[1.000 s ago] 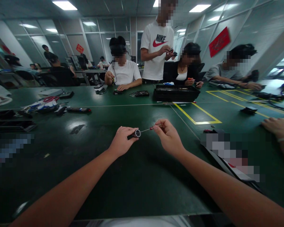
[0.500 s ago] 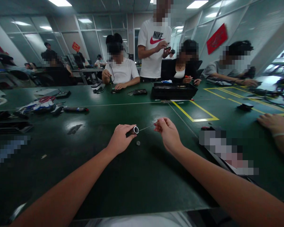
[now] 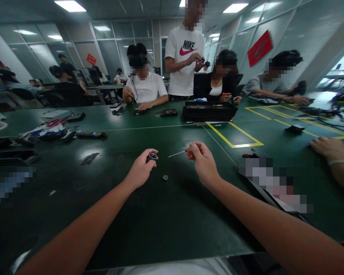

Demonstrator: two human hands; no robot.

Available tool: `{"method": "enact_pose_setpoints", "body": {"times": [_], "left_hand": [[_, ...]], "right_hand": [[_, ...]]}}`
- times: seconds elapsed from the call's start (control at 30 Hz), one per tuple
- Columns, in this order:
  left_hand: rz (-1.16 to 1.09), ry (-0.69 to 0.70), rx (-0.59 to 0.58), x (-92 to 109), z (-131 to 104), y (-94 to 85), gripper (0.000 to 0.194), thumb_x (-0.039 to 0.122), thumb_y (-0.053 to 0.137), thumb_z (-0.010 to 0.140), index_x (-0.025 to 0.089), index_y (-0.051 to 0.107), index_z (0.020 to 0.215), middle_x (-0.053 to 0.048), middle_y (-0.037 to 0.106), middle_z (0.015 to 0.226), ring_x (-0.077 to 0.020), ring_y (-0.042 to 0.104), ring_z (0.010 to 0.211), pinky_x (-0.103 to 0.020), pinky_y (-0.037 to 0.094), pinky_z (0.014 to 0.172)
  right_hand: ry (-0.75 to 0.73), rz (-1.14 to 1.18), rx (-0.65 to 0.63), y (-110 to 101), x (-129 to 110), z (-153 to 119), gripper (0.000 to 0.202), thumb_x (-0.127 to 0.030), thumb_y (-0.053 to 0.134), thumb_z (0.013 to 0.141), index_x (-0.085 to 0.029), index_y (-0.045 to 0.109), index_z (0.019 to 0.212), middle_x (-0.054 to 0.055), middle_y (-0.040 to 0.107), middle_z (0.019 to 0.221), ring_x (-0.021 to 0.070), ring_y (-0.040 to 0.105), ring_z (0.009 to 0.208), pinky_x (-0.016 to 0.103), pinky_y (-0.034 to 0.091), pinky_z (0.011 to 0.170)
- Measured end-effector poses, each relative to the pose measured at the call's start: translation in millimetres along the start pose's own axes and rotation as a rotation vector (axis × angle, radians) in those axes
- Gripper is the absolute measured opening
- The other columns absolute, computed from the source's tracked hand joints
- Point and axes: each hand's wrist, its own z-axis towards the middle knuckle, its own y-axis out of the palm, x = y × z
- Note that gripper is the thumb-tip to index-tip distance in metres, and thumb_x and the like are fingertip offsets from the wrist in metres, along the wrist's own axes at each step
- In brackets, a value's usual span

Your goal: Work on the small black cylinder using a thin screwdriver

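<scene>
My left hand is closed around a short dark cylindrical tube, its open, silver-rimmed end tilted upward. Between the thumb and fingers of my right hand is a small screwdriver with a thin metal shaft and a reddish handle mostly hidden by the fingers. Its tip points left toward the tube, with a gap between them. On the green tabletop, just below and between both hands, lies a small round dark grey part.
A long black bin stands across the table. At the left are a dark pen-like tool, a pile of mixed items and black trays. Another person's hand rests at the right. Several people sit or stand around.
My left hand has shifted slightly left and turned the tube's opening from facing right to facing upward. The screwdriver tip, earlier at the opening, is now apart from it.
</scene>
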Motion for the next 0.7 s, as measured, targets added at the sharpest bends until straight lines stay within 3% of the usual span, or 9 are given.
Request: {"method": "enact_pose_setpoints", "body": {"times": [0.13, 0.23, 0.4, 0.7], "left_hand": [[0.341, 0.074, -0.233, 12, -8, -2.0, 0.030, 0.041, 0.064, 0.086, 0.024, 0.067, 0.110, -0.005, 0.069, 0.102, -0.0227, 0.063, 0.088, -0.033, 0.047, 0.072], [0.504, 0.163, -0.362, 16, -12, 2.3, 0.028, 0.044, 0.062, 0.088, 0.027, 0.071, 0.109, -0.004, 0.071, 0.107, -0.0252, 0.065, 0.096, -0.036, 0.047, 0.078], [0.613, 0.176, -0.404, 14, -15, 7.5, 0.033, 0.040, 0.064, 0.087, 0.029, 0.069, 0.117, -0.005, 0.070, 0.113, -0.0271, 0.065, 0.100, -0.036, 0.048, 0.079], [0.528, 0.139, -0.367, 13, -12, 4.4, 0.027, 0.041, 0.062, 0.087, 0.025, 0.072, 0.106, -0.006, 0.070, 0.105, -0.0246, 0.066, 0.093, -0.034, 0.049, 0.075]], "right_hand": [[0.008, 0.016, -0.002, 0, -3, 0, 0.025, -0.049, 0.057, 0.092, -0.025, 0.061, 0.098, 0.002, 0.065, 0.086, 0.0176, 0.060, 0.077, 0.034, 0.050, 0.073], [0.016, 0.031, 0.010, 2, -6, 0, 0.024, -0.048, 0.058, 0.091, -0.025, 0.061, 0.095, 0.002, 0.065, 0.085, 0.0176, 0.060, 0.077, 0.034, 0.049, 0.073], [0.013, 0.034, 0.002, 3, -4, 0, 0.024, -0.047, 0.059, 0.091, -0.024, 0.062, 0.095, 0.001, 0.064, 0.084, 0.0170, 0.060, 0.076, 0.034, 0.049, 0.072], [0.021, 0.025, -0.021, 0, -2, 0, 0.026, -0.048, 0.058, 0.092, -0.024, 0.062, 0.099, 0.002, 0.065, 0.086, 0.0174, 0.060, 0.077, 0.034, 0.049, 0.073]]}}
